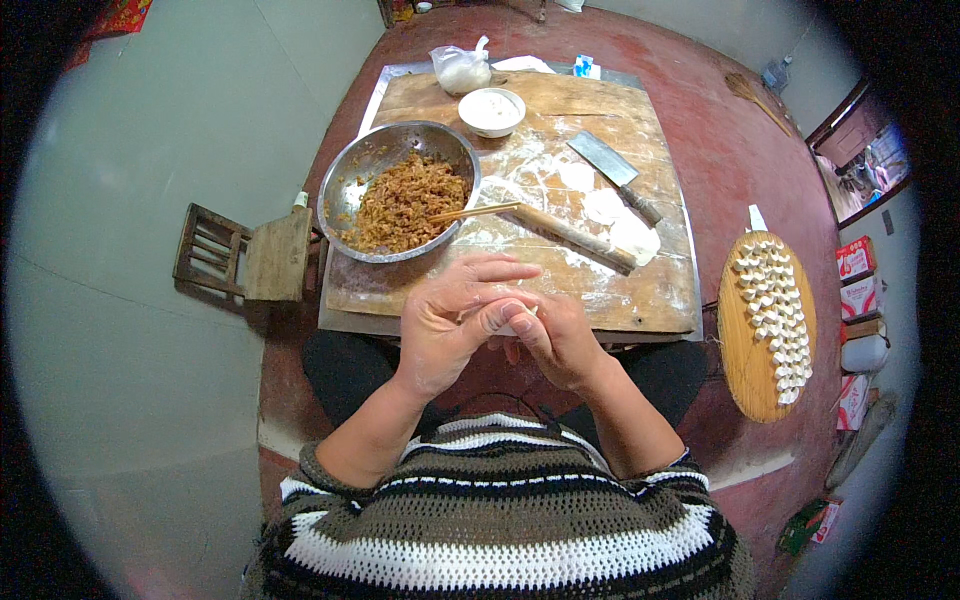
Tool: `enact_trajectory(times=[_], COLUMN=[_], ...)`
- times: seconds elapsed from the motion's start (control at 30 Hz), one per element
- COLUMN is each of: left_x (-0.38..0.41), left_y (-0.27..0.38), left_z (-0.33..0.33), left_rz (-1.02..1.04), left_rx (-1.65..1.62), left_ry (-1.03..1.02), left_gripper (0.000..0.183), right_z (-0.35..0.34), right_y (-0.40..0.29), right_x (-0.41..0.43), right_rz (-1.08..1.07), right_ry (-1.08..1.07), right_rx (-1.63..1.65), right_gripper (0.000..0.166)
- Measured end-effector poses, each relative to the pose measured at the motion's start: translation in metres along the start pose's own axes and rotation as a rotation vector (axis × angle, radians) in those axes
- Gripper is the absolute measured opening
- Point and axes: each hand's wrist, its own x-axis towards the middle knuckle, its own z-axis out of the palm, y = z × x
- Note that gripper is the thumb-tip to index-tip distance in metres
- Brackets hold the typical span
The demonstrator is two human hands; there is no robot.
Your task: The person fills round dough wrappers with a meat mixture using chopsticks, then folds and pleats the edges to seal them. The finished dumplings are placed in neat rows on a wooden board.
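Note:
Over the near edge of a floured wooden board (420,289), my left hand (442,322) and my right hand (566,334) meet, thumbs side by side, pressing a dumpling of white dough (534,310). Fingers hide most of the dumpling. Beyond my left hand, a steel basin (341,196) holds minced filling (412,199), with chopsticks (487,210) resting in it and over its rim. A wooden rolling pin (574,236) lies aslant past my right hand. Flattened white dough (637,234) sits by its near end, next to a cleaver (604,159).
At the board's far side are a white bowl of flour (491,112) and a tied plastic bag (459,71). To the right, an oval-looking wooden board (739,360) carries rows of dumplings (776,315). A wooden chair (276,259) stands left. Boxes (856,259) line the right wall.

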Motion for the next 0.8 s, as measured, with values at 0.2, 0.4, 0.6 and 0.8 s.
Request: enact_trajectory(times=[0.2, 0.4, 0.6, 0.8], left_x=[-0.010, -0.011, -0.016, -0.023], left_y=[-0.010, -0.007, -0.005, -0.006], left_z=[0.007, 0.012, 0.012, 0.014], left_rz=[-0.197, -0.115, -0.035, 0.098], left_rx=[-0.168, 0.000, 0.088, 0.187], left_ry=[-0.068, -0.116, -0.129, -0.133], left_gripper=[0.087, 0.076, 0.085, 0.078], right_z=[0.004, 0.007, 0.003, 0.006], right_y=[0.000, 0.009, 0.004, 0.002], right_x=[-0.003, 0.001, 0.000, -0.011], right_rz=[0.024, -0.194, -0.280, -0.225], right_ry=[0.123, 0.164, 0.071, 0.010], right_rx=[0.138, -0.028, -0.141, -0.108], right_gripper=[0.034, 0.024, 0.018, 0.019])
